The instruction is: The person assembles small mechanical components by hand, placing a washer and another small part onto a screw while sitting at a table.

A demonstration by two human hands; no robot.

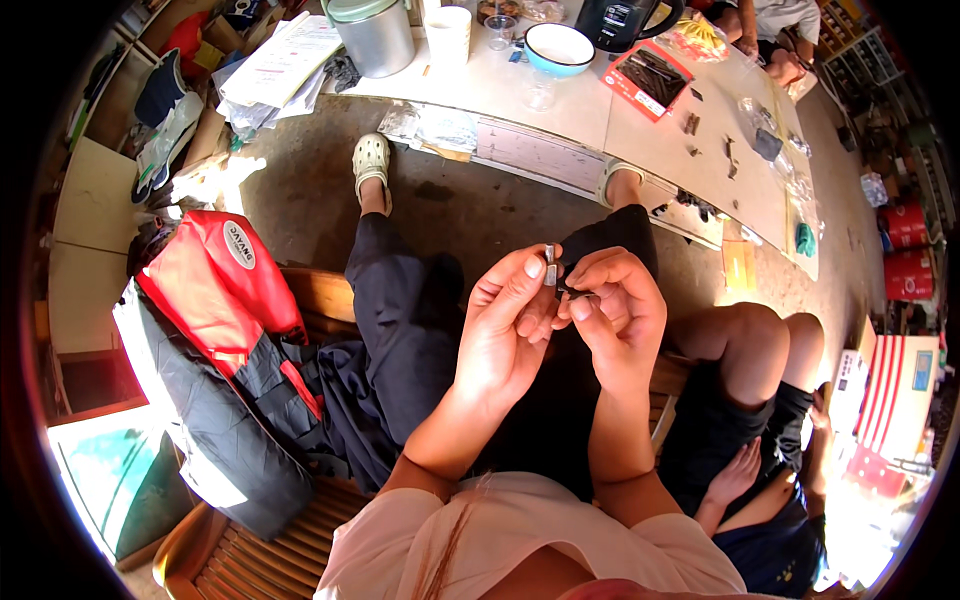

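In the head view, the left hand (505, 325) and right hand (625, 305) come close together near the middle of the frame. The left fingers are clamped on a small metal piece (551, 272), held between thumb and forefinger; the right fingers look closed on a dark piece (571, 292) just beside it. Whether these 2 pieces touch, I cannot tell, since the fingertips cover much of both. The likeliest trouble, I judge, is a slip: both are tiny and pinched only at the tips, so a sliding thumb or uneven squeeze could flick 1 away. The hands are above the lap, short of the worktop (590, 130), so a dropped piece would probably fall on the dark trousers (395, 310) or bounce to the floor (300, 165); the dark piece would be hard to spot on such cloth. Crowded fingertips could also hide a tilt in either piece, or let skin get nipped between them. At the upper right, loose bits (732, 158) lie near the red box (650, 80); a piece landing there might be mistaken for them. At the lower right, another person's knees (748, 340) are near the right forearm, and a nudge could jolt that grip.
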